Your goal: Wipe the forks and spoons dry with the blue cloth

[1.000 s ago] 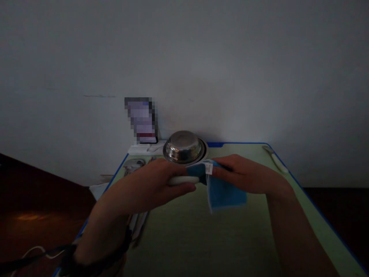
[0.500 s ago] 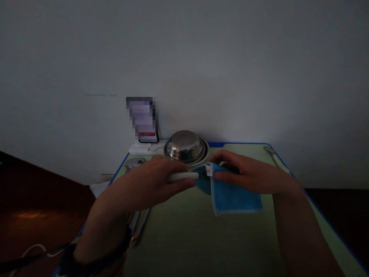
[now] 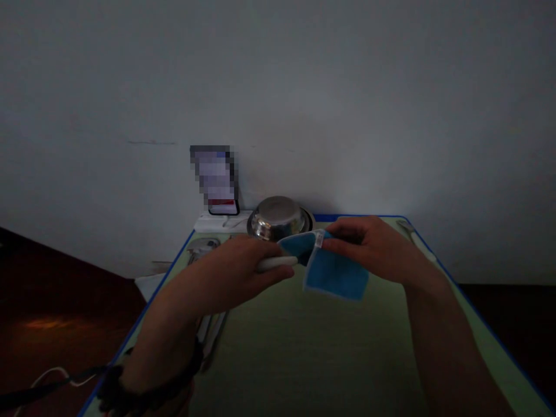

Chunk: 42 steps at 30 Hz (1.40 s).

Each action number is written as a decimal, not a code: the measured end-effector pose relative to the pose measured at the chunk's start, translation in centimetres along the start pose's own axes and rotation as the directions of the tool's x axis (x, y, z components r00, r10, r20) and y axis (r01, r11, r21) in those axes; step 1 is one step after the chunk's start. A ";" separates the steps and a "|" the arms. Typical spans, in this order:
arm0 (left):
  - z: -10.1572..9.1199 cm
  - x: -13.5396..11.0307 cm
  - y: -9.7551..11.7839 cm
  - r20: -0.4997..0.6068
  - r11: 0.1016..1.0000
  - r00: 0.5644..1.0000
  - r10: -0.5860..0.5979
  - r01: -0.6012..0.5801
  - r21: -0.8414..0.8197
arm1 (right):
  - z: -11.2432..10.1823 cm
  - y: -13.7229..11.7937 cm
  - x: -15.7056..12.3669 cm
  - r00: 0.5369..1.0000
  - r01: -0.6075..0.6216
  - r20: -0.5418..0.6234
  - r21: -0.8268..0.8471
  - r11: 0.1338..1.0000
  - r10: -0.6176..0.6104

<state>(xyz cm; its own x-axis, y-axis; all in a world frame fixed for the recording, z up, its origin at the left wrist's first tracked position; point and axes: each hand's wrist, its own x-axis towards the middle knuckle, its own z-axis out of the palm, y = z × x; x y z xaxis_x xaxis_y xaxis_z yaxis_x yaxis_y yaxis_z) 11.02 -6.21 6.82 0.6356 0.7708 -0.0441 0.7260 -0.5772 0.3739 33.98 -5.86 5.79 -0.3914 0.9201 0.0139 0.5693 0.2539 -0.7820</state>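
Note:
In the head view, my left hand (image 3: 243, 266) is closed around the white handle of a utensil (image 3: 277, 263) above the table. The utensil's far end is covered by a blue cloth (image 3: 334, 275), so its kind cannot be made out. My right hand (image 3: 365, 246) pinches the cloth near its pale tag, with thumb and fingers closed on it. The cloth drapes down in a fold toward me, its light edging showing.
Upside-down steel bowls (image 3: 278, 217) stand at the table's back edge. Left of them a phone (image 3: 221, 179) leans on a white stand (image 3: 221, 222). Several utensils (image 3: 214, 336) lie at the left; a white-handled spoon (image 3: 417, 238) lies at the right edge. A wall closes off the back.
My right hand has moved up slightly, lifting and shifting the cloth left and away from me. The left hand still holds the utensil in nearly the same place.

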 end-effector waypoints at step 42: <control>-0.2 0.2 0.4 0.025 0.999 0.999 0.027 -0.028 0.021 | 0.2 -0.3 0.0 0.957 0.154 0.265 -0.116 0.981 -0.119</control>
<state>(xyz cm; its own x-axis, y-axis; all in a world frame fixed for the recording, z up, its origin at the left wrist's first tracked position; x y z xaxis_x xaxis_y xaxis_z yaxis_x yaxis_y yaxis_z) 11.41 -6.22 7.18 0.6616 0.7477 -0.0568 0.7133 -0.6042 0.3553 33.67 -6.00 5.92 -0.6338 0.7712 -0.0593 0.5821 0.4251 -0.6932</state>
